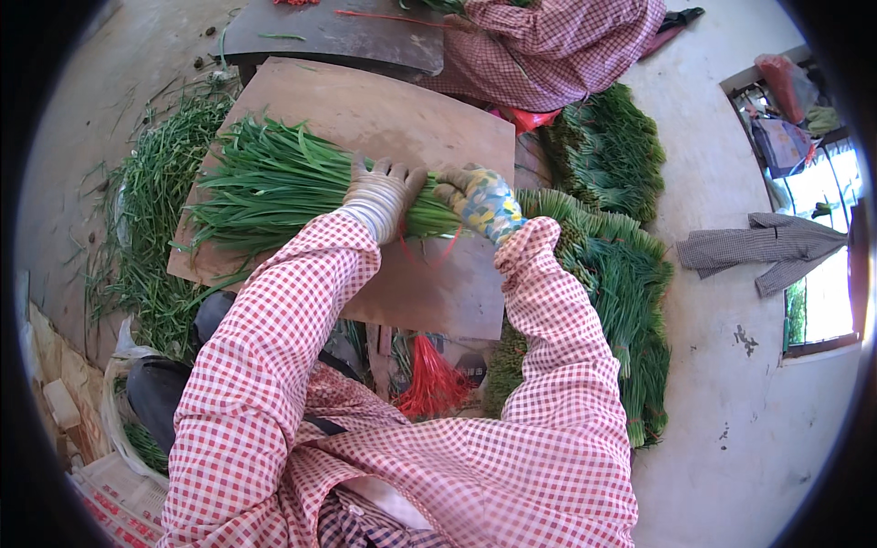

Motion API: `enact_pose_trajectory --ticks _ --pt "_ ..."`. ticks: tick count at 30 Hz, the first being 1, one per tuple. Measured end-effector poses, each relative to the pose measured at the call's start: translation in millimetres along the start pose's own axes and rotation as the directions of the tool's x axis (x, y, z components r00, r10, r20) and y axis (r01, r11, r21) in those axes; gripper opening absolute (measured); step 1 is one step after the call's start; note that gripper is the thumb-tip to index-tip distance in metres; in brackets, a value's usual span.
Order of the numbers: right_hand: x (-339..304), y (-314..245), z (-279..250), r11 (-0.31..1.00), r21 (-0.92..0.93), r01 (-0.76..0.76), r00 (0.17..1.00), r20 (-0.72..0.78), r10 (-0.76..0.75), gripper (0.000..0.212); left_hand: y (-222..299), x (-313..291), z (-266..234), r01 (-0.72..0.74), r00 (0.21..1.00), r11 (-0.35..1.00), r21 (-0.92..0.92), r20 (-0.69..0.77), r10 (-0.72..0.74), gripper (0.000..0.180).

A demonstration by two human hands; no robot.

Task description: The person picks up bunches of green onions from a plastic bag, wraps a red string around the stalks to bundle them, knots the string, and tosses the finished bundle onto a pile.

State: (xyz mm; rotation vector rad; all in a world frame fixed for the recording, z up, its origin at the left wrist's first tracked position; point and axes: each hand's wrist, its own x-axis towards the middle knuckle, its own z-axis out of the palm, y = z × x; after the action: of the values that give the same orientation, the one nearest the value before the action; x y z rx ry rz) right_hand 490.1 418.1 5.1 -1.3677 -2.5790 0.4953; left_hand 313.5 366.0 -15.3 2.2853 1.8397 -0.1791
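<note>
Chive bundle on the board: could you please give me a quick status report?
Left hand and right hand, both gloved, clamped on chive bundle. Bundle flat on wooden board. Red tie loose under it. Nothing in the way.

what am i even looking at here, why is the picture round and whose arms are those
This is one picture from a wide fisheye camera worn on a person's head, looking down, so the rim bends and darkens. The arms in red-and-white checked sleeves coming up from the bottom are the wearer's own. The left hand, in a grey knitted glove, and the right hand, in a yellow-and-blue patterned glove, both grip a thick bundle of long green chive-like stalks lying on a brown wooden board. A thin red tie string hangs beneath the hands. Tied green bundles are stacked to the right, loose greens lie to the left, and another person in a checked shirt sits opposite.
</note>
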Motion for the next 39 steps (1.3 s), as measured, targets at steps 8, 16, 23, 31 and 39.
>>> enact_pose_trajectory --ticks 8,16,23,31,39 --pt "23 -10 -33 0.985 -0.005 -0.174 0.914 0.370 0.164 0.028 -5 -3 5 -0.025 0.997 0.999 -0.038 -0.073 0.023 0.087" --pt "19 -9 -25 0.892 -0.449 0.057 0.936 0.336 0.109 0.019 -10 -6 -1 -0.026 0.999 0.993 -0.116 -0.047 0.021 0.093" --pt "-103 126 -112 0.803 -0.339 -0.490 0.870 -0.237 0.431 0.022 -7 2 -2 -0.034 0.999 0.990 -0.136 -0.030 0.030 0.088" --pt "-157 64 -90 0.403 0.899 -0.172 0.705 -0.174 0.688 0.025 -81 -10 -47 -0.086 0.982 0.945 -0.315 -0.187 0.027 0.069" --pt "17 -91 28 -0.237 0.971 0.002 0.998 0.013 0.062 0.022 -172 -145 -100 0.043 0.749 0.795 -0.606 -0.507 -0.427 0.083"
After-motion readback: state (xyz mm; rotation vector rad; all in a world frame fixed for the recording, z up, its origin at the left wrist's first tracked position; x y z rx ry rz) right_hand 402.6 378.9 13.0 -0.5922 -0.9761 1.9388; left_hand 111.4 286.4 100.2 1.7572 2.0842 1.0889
